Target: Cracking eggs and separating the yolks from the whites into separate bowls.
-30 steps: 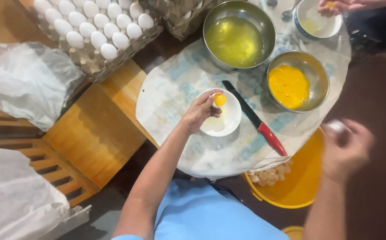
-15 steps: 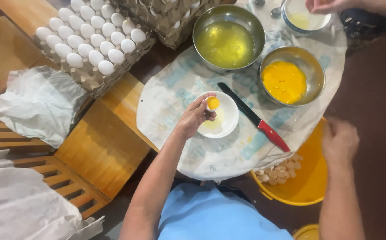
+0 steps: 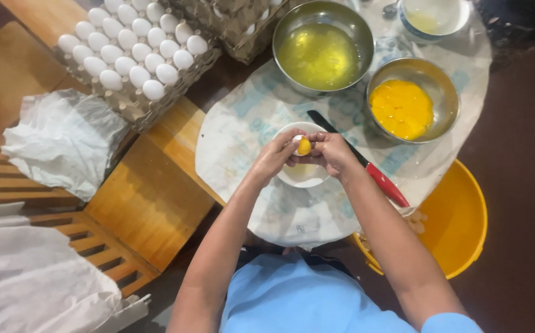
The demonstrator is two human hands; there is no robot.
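My left hand (image 3: 275, 155) and my right hand (image 3: 334, 152) meet above a small white bowl (image 3: 301, 177). Between their fingertips they pinch an eggshell half with a yolk (image 3: 304, 146) in it. The shell is mostly hidden by my fingers. A knife (image 3: 386, 183) with a black blade and a red handle lies just right of the bowl, partly under my right wrist. Beyond it stand a steel bowl of yolks (image 3: 403, 108) and a larger steel bowl of egg whites (image 3: 320, 57).
A tray of white eggs (image 3: 133, 57) sits at the far left on a wooden bench, with a crumpled white bag (image 3: 64, 143) beside it. A yellow bucket (image 3: 460, 229) with shells is low on the right. A printed sack cloth (image 3: 316, 216) covers the round table.
My right hand came from over the yellow bucket to my left hand above the white bowl and now touches the shell with the yolk. The left hand stayed put.
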